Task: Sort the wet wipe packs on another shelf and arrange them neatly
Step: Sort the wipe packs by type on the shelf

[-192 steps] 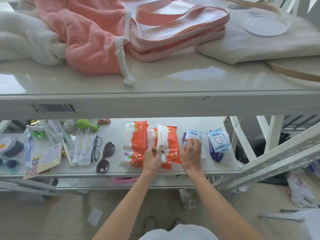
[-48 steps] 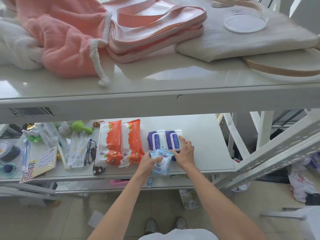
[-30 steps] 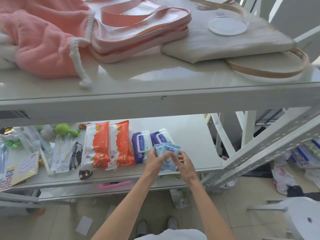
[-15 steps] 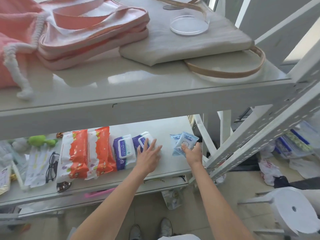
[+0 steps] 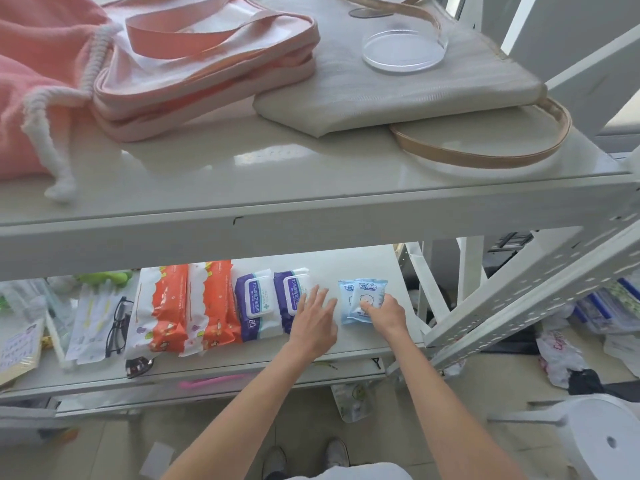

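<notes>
On the lower shelf (image 5: 367, 266) of a white metal rack, the wet wipe packs are laid side by side in a row. Two orange packs (image 5: 187, 306) are seen at the left, touching each other. The two purple packs (image 5: 254, 303) are set just beside them. Two small light-blue packs (image 5: 367, 296) are placed a little apart at the right end, one overlapping the other.

The left hand (image 5: 313, 322) is laid flat, its fingers (image 5: 311, 297) straight and spread. It rests on the right edge of the right-hand purple pack and on the bare shelf next to it, and nothing is gripped.

The right hand (image 5: 386, 315) is placed at the lower right corner of the front light-blue pack. Its fingers are curled and the pack is held at that corner.

Left of the orange packs, a pair of black glasses (image 5: 117, 327) and some white sachets (image 5: 88, 323) are seen.

On the upper shelf (image 5: 277, 174), a pink bag (image 5: 194, 64) and a beige tote (image 5: 398, 88) are lying. A clear round dish (image 5: 403, 51) is set on the tote.
</notes>
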`<state>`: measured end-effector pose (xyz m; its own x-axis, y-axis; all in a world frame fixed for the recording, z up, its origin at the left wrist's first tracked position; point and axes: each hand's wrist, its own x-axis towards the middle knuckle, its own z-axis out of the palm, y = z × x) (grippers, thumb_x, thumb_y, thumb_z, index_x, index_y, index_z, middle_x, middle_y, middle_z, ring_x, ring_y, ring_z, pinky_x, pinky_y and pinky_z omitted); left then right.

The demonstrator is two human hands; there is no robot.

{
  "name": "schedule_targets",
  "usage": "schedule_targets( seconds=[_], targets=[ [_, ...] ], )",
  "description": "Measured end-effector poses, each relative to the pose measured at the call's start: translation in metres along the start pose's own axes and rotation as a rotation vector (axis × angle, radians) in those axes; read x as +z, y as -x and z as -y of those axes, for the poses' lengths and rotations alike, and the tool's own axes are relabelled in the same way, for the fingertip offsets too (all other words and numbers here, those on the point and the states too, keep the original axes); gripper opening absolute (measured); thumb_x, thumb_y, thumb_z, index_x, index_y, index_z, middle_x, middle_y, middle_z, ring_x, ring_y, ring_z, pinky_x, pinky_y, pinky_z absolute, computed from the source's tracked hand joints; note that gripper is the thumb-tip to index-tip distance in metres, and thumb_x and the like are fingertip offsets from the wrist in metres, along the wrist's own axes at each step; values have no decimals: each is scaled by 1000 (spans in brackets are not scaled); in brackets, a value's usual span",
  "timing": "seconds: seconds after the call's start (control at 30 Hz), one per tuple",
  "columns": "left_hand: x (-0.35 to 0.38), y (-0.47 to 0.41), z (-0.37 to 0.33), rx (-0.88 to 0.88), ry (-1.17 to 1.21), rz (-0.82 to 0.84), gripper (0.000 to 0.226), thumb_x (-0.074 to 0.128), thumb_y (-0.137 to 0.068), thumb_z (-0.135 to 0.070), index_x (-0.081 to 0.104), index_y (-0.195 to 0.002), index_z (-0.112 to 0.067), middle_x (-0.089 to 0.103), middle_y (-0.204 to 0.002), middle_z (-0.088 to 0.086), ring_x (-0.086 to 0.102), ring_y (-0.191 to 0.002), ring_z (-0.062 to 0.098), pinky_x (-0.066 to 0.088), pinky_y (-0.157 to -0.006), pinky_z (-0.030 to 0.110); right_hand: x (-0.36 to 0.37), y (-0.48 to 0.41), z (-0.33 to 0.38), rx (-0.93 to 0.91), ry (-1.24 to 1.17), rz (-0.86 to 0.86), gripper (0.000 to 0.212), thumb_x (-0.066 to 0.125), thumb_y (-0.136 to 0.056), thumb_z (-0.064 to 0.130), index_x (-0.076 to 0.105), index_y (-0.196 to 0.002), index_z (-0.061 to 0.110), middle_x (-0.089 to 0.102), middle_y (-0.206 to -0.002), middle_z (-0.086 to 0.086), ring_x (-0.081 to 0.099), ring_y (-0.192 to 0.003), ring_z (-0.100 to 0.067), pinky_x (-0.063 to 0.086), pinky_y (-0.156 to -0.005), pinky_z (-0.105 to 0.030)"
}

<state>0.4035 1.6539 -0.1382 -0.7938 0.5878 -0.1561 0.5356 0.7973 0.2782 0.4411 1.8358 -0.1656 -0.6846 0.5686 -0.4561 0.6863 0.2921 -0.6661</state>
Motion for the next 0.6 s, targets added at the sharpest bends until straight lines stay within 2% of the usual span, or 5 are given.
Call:
schedule_targets(
  seconds=[0.17,0.27,0.37,0.47,0.6],
  targets=[
    [11,-2,-11,123,52,82,77,45,-94,-2,9,-163,-8,7,-171,9,5,-158,25,9,-129,39,-5,-1,1,-36,2,29,34,73,-91,32,67,-114,8,73,-108,-9,68,-100,-29,55,-83,-36],
    [18,1,-7,176,-45,104,78,43,-93,-5,7,-163,-8,3,-172,9,3,-159,27,5,-129,40,-10,1,-1,-36,-95,-62,26,69,-93,28,69,-105,4,73,-99,-10,69,-94,-30,51,-75,-34],
    [21,2,-5,184,-83,109,78,43,-93,-9,6,-163,-8,2,-172,9,2,-158,28,2,-129,39,-12,-1,-6,8,-147,-176,26,64,-97,23,67,-111,1,72,-109,-15,67,-103,-36,53,-86,-38],
    [20,4,-8,185,-80,113,79,43,-93,-8,7,-163,-7,3,-171,10,0,-159,27,2,-129,40,-8,1,-3,16,10,-171,34,58,-100,23,61,-123,-2,64,-124,-22,58,-117,-39,47,-97,-41],
    [14,9,-6,206,33,35,77,46,-90,1,18,-161,-6,16,-170,11,9,-158,26,9,-129,39,-6,-3,-2,-24,361,-152,49,53,-99,43,56,-132,8,51,-135,-24,44,-126,-41,38,-105,-45]
  ],
)
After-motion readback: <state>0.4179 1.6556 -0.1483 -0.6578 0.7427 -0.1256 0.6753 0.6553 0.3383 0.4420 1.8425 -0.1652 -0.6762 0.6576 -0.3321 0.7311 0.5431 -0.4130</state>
